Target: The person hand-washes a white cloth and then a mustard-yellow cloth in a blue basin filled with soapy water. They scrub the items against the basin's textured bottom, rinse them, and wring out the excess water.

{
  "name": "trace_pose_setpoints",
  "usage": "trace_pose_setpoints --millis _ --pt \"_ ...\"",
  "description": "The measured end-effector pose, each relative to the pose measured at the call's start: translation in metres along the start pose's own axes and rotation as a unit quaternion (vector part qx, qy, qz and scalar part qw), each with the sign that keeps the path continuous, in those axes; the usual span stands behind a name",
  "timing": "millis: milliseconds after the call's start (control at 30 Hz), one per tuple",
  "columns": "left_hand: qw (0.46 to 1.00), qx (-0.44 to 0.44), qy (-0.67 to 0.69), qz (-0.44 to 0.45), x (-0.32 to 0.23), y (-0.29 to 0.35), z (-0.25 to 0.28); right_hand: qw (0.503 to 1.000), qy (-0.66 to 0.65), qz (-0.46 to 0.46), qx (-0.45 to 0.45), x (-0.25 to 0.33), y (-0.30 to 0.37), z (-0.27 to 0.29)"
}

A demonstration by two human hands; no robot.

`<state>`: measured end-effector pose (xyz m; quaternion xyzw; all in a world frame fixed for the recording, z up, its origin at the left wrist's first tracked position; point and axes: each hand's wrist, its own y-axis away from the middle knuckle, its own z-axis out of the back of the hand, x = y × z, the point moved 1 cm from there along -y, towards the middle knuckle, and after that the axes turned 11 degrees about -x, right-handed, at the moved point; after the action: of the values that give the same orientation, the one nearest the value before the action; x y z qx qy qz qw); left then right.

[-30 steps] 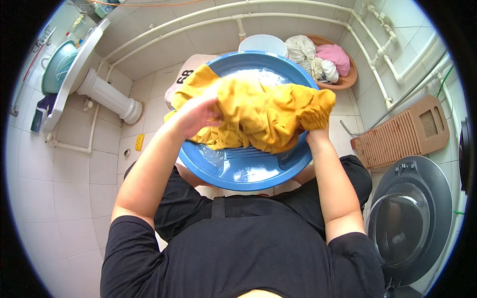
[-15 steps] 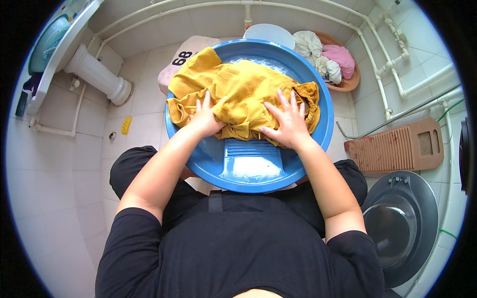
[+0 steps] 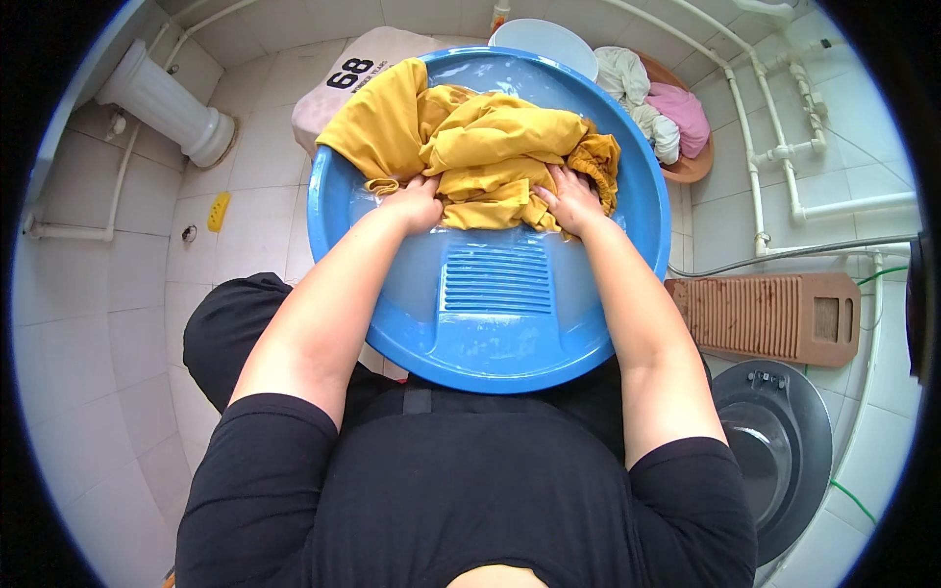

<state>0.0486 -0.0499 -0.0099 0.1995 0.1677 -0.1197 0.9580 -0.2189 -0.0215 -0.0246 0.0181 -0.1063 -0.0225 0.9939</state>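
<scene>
A wet yellow garment (image 3: 470, 147) lies bunched in a round blue wash basin (image 3: 627, 284) with shallow water and a ribbed scrubbing panel (image 3: 495, 279) moulded into its near side. My left hand (image 3: 417, 201) is closed on the garment's near left folds. My right hand (image 3: 569, 201) grips the cloth at its near right, fingers dug into it. One sleeve or flap hangs over the basin's far left rim. Both forearms reach in from below.
A pink stool (image 3: 338, 83) sits behind the basin, a pale blue bowl (image 3: 544, 39) beyond it. A brown tub with white and pink laundry (image 3: 667, 118) stands far right. A wooden washboard (image 3: 774, 318) and a washing machine door (image 3: 774, 451) lie right; a white pedestal (image 3: 167, 103) left.
The garment went from lifted above the basin to pressed down inside it, then pushed toward the far side. Both hands slid forward and closed on its near edge.
</scene>
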Motion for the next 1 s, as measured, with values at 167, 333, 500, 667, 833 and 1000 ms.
trace_pose_setpoints --millis 167,333,500,667,833,1000 --pt "0.994 0.034 0.104 0.000 0.009 -0.017 -0.009 0.993 -0.105 -0.027 0.052 -0.020 -0.016 -0.026" --pt "0.991 0.062 0.116 0.017 0.015 -0.029 -0.024 0.969 -0.227 -0.065 0.079 -0.032 -0.019 -0.053" --pt "0.981 0.061 0.176 0.046 0.021 -0.030 -0.032 0.940 -0.172 -0.227 0.188 0.006 -0.008 -0.003" --pt "0.996 0.031 0.048 0.068 0.000 -0.010 -0.010 0.994 -0.018 -0.096 -0.037 0.006 -0.016 -0.014" --pt "0.992 -0.038 0.100 0.062 0.000 0.011 -0.007 0.970 -0.094 -0.221 0.019 0.025 0.003 0.009" --pt "0.999 0.013 0.040 0.013 -0.019 0.041 0.015 0.972 0.034 -0.154 0.172 -0.022 -0.002 -0.023"
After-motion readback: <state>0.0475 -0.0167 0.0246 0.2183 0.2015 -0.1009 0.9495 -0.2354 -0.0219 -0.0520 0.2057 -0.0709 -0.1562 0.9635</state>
